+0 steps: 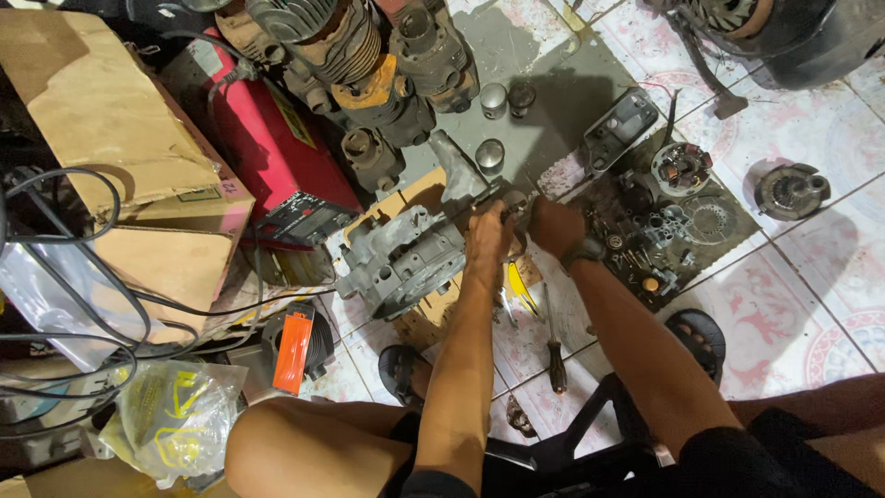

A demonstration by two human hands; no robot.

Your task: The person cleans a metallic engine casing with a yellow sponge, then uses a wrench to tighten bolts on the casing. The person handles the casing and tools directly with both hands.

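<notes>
Both hands meet over the floor beside a grey engine casing (406, 258). The left hand (486, 242) and right hand (553, 226) are closed around a small metal part (513, 205). A dark tray (664, 231) alongside holds gears and small fittings.

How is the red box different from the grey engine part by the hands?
The red box is bright, smooth and long; the grey engine part is dull bare metal, lumpy, with holes. The left hand is at the grey engine part's edge; no hand touches the red box. Both rest low beside cardboard.
</notes>
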